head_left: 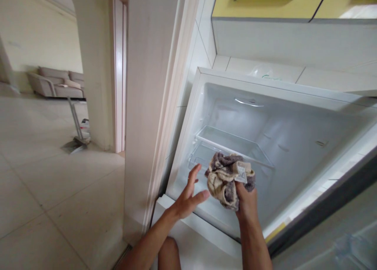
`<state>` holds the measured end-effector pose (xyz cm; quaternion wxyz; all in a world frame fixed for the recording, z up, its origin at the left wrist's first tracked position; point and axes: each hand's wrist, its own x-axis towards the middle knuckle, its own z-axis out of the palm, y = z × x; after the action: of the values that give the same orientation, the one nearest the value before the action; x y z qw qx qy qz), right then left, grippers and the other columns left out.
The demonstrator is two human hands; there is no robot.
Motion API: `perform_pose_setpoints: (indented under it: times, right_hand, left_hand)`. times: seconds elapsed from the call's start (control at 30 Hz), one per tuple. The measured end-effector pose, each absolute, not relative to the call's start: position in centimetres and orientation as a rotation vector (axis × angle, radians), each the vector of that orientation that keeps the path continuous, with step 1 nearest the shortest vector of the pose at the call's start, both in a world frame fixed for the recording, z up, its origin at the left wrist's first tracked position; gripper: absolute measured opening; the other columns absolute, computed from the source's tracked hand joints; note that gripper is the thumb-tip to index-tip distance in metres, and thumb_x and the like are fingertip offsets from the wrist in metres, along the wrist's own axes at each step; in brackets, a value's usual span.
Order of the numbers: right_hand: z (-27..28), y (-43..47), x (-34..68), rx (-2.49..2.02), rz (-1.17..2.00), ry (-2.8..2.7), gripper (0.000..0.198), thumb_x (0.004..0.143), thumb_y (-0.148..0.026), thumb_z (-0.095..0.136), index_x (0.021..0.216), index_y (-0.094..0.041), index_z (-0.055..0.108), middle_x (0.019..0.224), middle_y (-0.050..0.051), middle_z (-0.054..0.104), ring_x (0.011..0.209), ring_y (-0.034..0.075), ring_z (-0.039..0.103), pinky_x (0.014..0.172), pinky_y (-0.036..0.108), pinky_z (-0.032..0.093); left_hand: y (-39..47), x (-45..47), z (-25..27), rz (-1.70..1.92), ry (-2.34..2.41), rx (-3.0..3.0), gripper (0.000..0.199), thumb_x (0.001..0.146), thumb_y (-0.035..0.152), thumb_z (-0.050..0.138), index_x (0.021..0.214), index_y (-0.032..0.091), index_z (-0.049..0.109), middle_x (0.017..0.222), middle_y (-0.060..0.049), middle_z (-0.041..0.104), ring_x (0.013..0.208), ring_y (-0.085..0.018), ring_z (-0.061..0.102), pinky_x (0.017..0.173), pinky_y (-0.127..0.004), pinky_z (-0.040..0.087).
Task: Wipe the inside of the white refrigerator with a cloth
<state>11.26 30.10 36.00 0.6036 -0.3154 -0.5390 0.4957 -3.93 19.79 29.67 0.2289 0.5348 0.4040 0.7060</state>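
Bunched up in my right hand (246, 199) is a brown and beige cloth (225, 179) with a white label on it. The cloth covers most of the fingers of that hand. Just left of it, my left hand (190, 197) is open, its fingers apart and apparently not touching the cloth. Both hands are at the front of an open fridge (235, 101). Inside, a glass shelf (232, 142) sits behind the cloth, with another clear shelf (200, 154) partly seen below it.
The fridge door (332, 211) stands open at the right. Yellow cabinets (265, 4) hang above. A wooden door frame (150, 105) rises close on the left. Beyond it are a dustpan (75, 144) on the tiled floor and a sofa (55, 81).
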Motion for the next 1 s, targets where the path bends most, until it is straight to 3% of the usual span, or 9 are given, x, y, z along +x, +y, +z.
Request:
perform_pose_setpoints:
  times: [0.13, 0.2, 0.27, 0.43, 0.57, 0.73, 0.87, 1.0]
  right_hand:
    - [38.9, 34.2, 10.1, -0.738, 1.032, -1.399, 0.063, 0.065, -0.058, 0.072, 0.112, -0.017, 0.068, 0.108, 0.010, 0.074, 0.095, 0.026, 0.069, 0.087, 0.041, 0.055]
    - [39.8, 36.0, 9.2, -0.796, 0.838, -1.658, 0.060, 0.063, -0.051, 0.072, 0.111, -0.017, 0.069, 0.103, 0.009, 0.074, 0.092, 0.026, 0.067, 0.088, 0.041, 0.053]
    - [40.4, 37.3, 8.0, -0.811, 0.651, -1.918, 0.056, 0.064, -0.044, 0.069, 0.114, -0.018, 0.068, 0.098, 0.007, 0.074, 0.088, 0.024, 0.066, 0.086, 0.038, 0.052]
    - [40.2, 40.2, 4.2, -0.843, 0.398, -2.337, 0.038, 0.075, -0.039, 0.059, 0.107, -0.018, 0.065, 0.098, 0.009, 0.074, 0.083, 0.022, 0.064, 0.077, 0.034, 0.050]
    - [39.1, 42.3, 1.3, -0.866, 0.195, -2.474, 0.032, 0.082, -0.036, 0.055, 0.107, -0.016, 0.063, 0.100, 0.012, 0.074, 0.086, 0.024, 0.065, 0.078, 0.034, 0.050]
    - [38.1, 43.9, -1.6, -0.756, 0.199, -2.565, 0.045, 0.088, -0.034, 0.052, 0.130, -0.016, 0.057, 0.123, 0.015, 0.071, 0.106, 0.028, 0.069, 0.093, 0.040, 0.053]
    - [37.7, 46.0, -2.9, -0.469, 0.170, -2.671, 0.053, 0.090, -0.029, 0.053, 0.141, -0.017, 0.052, 0.140, 0.015, 0.064, 0.128, 0.029, 0.061, 0.110, 0.045, 0.049]
    - [36.8, 49.2, -3.4, -0.320, 0.254, -2.679, 0.064, 0.082, -0.021, 0.058, 0.146, -0.020, 0.050, 0.148, 0.012, 0.058, 0.138, 0.030, 0.054, 0.118, 0.050, 0.043]
  left_hand:
    - [22.8, -9.7, 28.3, 2.205, 1.708, 1.179, 0.061, 0.093, 0.036, 0.054, 0.150, 0.021, 0.038, 0.159, -0.017, 0.040, 0.148, -0.032, 0.040, 0.121, -0.056, 0.035]
    - [24.7, -12.8, 27.9, 2.176, 1.965, 1.243, 0.069, 0.084, 0.021, 0.055, 0.150, 0.015, 0.037, 0.157, -0.020, 0.042, 0.149, -0.034, 0.039, 0.123, -0.057, 0.033]
    - [26.5, -15.4, 27.7, 2.102, 2.153, 1.332, 0.072, 0.081, 0.018, 0.055, 0.150, 0.010, 0.035, 0.156, -0.024, 0.042, 0.149, -0.036, 0.037, 0.124, -0.059, 0.032]
    - [30.0, -18.4, 26.7, 1.968, 2.288, 1.524, 0.071, 0.088, 0.033, 0.056, 0.151, 0.009, 0.031, 0.149, -0.025, 0.051, 0.138, -0.036, 0.053, 0.112, -0.056, 0.048]
    - [31.7, -18.9, 24.9, 2.055, 2.478, 1.548, 0.061, 0.090, 0.041, 0.057, 0.140, 0.010, 0.041, 0.125, -0.023, 0.068, 0.113, -0.035, 0.070, 0.092, -0.048, 0.060]
    - [32.7, -19.3, 23.1, 2.324, 2.578, 1.637, 0.048, 0.094, 0.045, 0.057, 0.130, 0.014, 0.047, 0.104, -0.016, 0.074, 0.091, -0.031, 0.076, 0.073, -0.039, 0.062]
    - [32.5, -19.4, 22.6, 2.348, 2.553, 1.676, 0.043, 0.096, 0.047, 0.058, 0.126, 0.017, 0.050, 0.100, -0.013, 0.075, 0.086, -0.030, 0.077, 0.070, -0.036, 0.062]
    - [32.3, -19.4, 22.4, 2.338, 2.567, 1.659, 0.044, 0.096, 0.050, 0.057, 0.125, 0.017, 0.051, 0.100, -0.014, 0.076, 0.085, -0.030, 0.077, 0.068, -0.036, 0.062]
